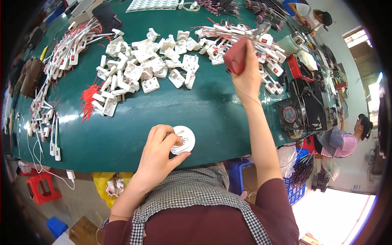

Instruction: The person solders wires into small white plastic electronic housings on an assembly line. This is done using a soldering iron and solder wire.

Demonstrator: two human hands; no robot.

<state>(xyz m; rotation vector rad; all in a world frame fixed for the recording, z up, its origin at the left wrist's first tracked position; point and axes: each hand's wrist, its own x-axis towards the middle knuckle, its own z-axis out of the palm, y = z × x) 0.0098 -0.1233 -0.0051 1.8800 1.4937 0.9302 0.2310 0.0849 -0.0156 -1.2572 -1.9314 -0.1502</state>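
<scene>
My left hand (160,151) rests on the green table (134,134) near its front edge, fingers pinching a small white plastic part that sits on a round white disc (186,139). My right hand (245,71) is raised over the table's right side and grips a dark red tool handle (236,57) with a metal tip pointing up and away. A heap of white plastic housings (139,67) lies in the middle of the table, beyond both hands.
White parts with red wires (61,61) line the left side, and more (245,36) lie behind my right hand. A bundle of red wires (87,100) lies left of the heap. A small black fan (290,114) and a red box (295,67) sit at right. Other people work at right.
</scene>
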